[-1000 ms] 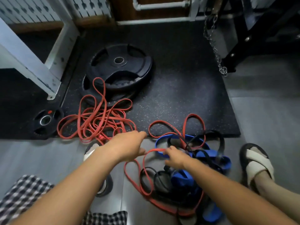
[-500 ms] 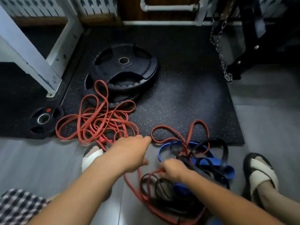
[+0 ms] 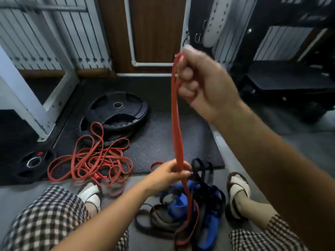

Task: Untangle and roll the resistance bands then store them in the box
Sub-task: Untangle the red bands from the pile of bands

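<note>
High above the mat [image 3: 154,142], the right hand [image 3: 204,84] is up in a fist, fingers curled tight round the top loop of a red band [image 3: 176,124]. Down at the mat's near edge, the left hand [image 3: 170,173] grips that same band lower down, fingers and thumb wrapped round it. Between the two hands the band runs doubled, taut and close to upright. The picture is a bit blurred around the top fist.

Below the left hand the red band drops off the mat's near edge and trails into a heap [image 3: 178,205] of blue and black bands on the grey floor, looping round the near side of it. That heap sits between two sandals, left [image 3: 90,194] and right [image 3: 237,189], both just off the mat's near edge.

Over on the mat's near-left corner, a tangle [image 3: 90,162] of thin red bands sprawls loose, spilling over the edge toward the left sandal. One loop reaches up against the big plate [image 3: 117,109], which lies flat on another plate at the mat's far-left side. A small plate [image 3: 33,163] lies just beyond the mat's left edge.
</note>
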`<control>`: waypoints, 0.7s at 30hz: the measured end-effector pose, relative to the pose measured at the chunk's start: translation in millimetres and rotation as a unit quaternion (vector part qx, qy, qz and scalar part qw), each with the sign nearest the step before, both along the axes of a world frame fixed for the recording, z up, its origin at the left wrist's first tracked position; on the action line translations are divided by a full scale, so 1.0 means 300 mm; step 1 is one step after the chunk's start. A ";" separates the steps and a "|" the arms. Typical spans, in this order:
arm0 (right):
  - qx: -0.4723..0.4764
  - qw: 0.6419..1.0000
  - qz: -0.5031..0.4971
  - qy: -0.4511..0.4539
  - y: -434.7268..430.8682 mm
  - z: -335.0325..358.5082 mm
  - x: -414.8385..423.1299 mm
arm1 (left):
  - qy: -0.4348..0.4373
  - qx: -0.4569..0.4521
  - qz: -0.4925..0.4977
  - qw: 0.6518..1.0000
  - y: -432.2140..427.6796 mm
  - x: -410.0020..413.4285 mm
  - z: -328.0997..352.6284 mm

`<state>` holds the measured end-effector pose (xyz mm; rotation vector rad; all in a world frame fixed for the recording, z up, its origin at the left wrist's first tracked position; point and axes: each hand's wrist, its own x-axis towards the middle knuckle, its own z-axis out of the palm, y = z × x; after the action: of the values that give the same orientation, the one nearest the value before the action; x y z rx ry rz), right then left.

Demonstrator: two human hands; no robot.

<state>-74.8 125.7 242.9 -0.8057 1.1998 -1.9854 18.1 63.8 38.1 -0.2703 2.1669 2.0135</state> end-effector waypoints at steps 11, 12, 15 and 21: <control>0.303 0.906 -0.114 0.273 0.243 -0.277 -0.083 | 0.025 -0.081 0.207 0.975 -0.077 0.033 0.254; 0.314 0.912 -0.055 0.256 0.250 -0.353 -0.044 | 0.036 -0.060 0.188 0.980 -0.052 0.021 0.301; 0.315 0.924 0.054 0.210 0.214 -0.506 0.097 | 0.067 0.027 0.123 0.990 0.047 -0.011 0.451; 0.334 0.932 -0.034 0.137 0.212 -0.594 0.198 | 0.177 0.053 0.110 0.977 0.062 0.019 0.824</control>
<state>-15.4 189.2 64.8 -0.6922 1.9375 -1.3745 23.8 82.3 285.2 -0.1512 2.3069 2.4555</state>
